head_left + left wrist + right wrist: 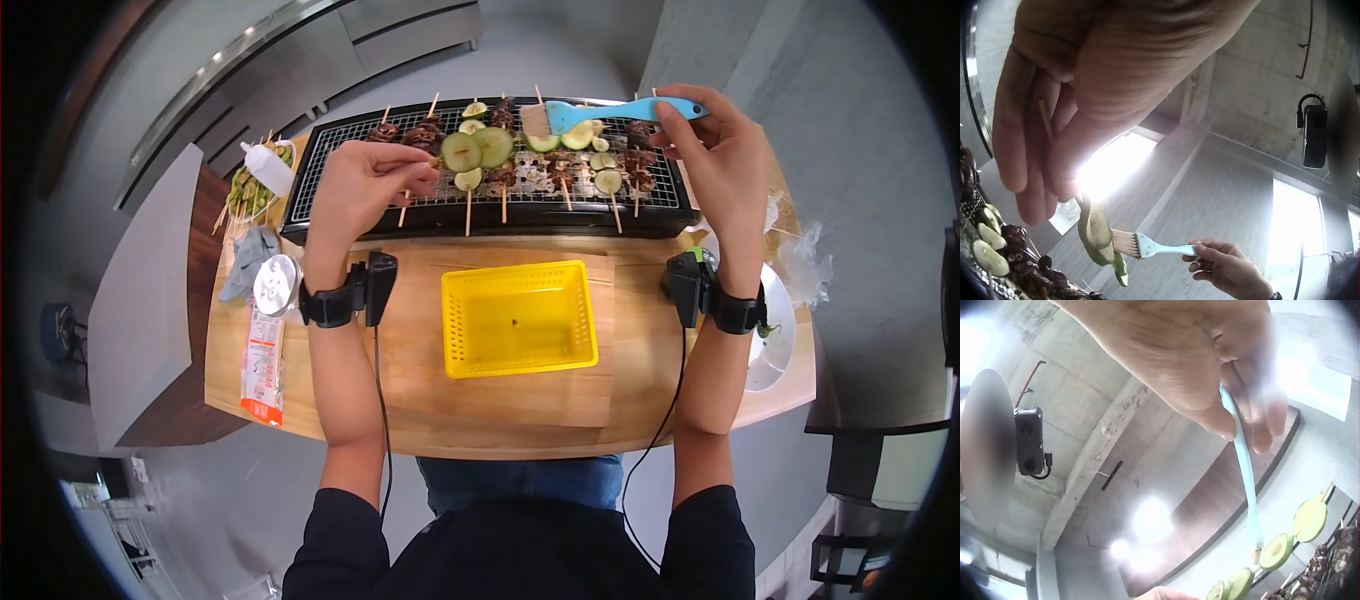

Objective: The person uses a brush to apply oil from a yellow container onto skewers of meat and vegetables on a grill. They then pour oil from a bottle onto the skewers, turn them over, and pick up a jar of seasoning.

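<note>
My left hand (370, 185) pinches the end of a wooden skewer threaded with round green-rimmed vegetable slices (462, 152), raised over the grill (330, 165). In my right hand (722, 150) is the light blue handle of a basting brush (590, 113), its pale bristles pointing left. From the left wrist, the bristles (1125, 242) meet the pale side of the slices (1094, 228). The right wrist view shows the brush tip against the row of slices (1275, 551). Below, meat skewers (423, 135) and more vegetable skewers (607, 180) lie across the wire grate.
A yellow plastic basket (520, 368) stands on the wooden table before the grill. At left are a white squeeze bottle (266, 168), a plate of skewers (245, 195), a grey cloth (248, 262), a round-topped shaker (276, 285) and a packet (262, 365). A white plate (775, 360) sits right.
</note>
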Motion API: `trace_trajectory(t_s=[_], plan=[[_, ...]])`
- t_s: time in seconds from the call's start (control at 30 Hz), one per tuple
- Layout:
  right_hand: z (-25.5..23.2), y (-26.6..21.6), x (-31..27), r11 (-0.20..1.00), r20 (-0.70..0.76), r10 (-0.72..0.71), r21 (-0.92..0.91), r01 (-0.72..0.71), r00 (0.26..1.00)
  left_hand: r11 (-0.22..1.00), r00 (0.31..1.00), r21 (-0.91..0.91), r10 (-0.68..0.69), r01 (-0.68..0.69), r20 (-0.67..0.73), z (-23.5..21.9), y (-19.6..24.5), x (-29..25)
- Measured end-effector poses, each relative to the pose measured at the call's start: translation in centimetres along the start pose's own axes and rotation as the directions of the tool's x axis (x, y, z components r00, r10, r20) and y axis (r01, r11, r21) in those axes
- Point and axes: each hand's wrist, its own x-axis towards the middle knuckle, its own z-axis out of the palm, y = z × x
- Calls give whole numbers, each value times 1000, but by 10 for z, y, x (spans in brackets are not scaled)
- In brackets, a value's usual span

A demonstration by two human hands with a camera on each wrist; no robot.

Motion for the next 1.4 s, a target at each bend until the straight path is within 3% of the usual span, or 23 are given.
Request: trace_trajectory(t_s=[0.33,0.4,0.93,1.13,1.3,1.4], plan=[[-10,1,2,994,-29,-17,-113,14,999,997,1000,-72,-5,3,-30,-7,0,-2],[-13,-6,1,986,-17,47,-156,-49,999,997,1000,-74,2,-5,-31,-7,0,-2],[-18,6,4,989,-28,2,-147,-7,1000,998,999,-66,-1,-2,-52,-7,2,-3],[-21,4,5,974,-78,39,-222,-56,996,996,998,-91,-15,9,-62,-11,-2,-3],[-24,14,6,962,-140,-24,-274,-15,990,998,998,-68,-11,7,-62,-10,-1,-3],[-23,6,5,977,-149,-6,-211,-26,989,998,997,-61,-27,23,-78,-10,0,-4]])
